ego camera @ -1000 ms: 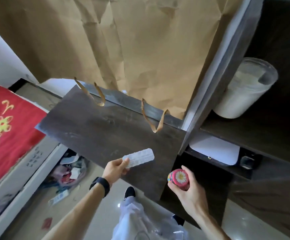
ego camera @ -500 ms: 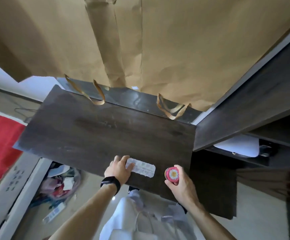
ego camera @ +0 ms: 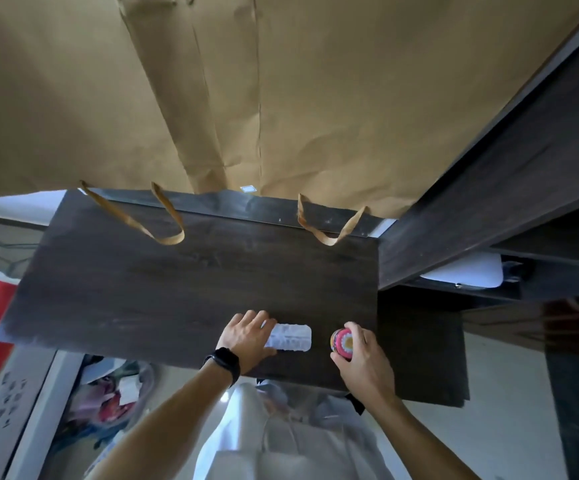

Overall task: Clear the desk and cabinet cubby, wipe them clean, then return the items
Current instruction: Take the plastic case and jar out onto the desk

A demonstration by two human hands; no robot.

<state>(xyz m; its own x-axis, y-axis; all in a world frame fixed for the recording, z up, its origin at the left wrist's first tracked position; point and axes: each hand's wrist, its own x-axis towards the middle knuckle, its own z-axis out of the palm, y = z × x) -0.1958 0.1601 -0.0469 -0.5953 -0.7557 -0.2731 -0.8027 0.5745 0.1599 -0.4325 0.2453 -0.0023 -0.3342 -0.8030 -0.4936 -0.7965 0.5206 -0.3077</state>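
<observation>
While the desk (ego camera: 177,282) looks bare and wiped, the return step seems in hand: at lower centre the left hand (ego camera: 246,337) grasps a blister pack (ego camera: 291,337) lying on it, and the right hand (ego camera: 360,355) grips a pink tin (ego camera: 340,342). Next, both should let go gently.

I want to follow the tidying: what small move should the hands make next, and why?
Probably let go: the left hand already presses the blister pack flat on the desk, and the right hand holds the pink jar at the desk surface near the front edge. Both look placed.
</observation>
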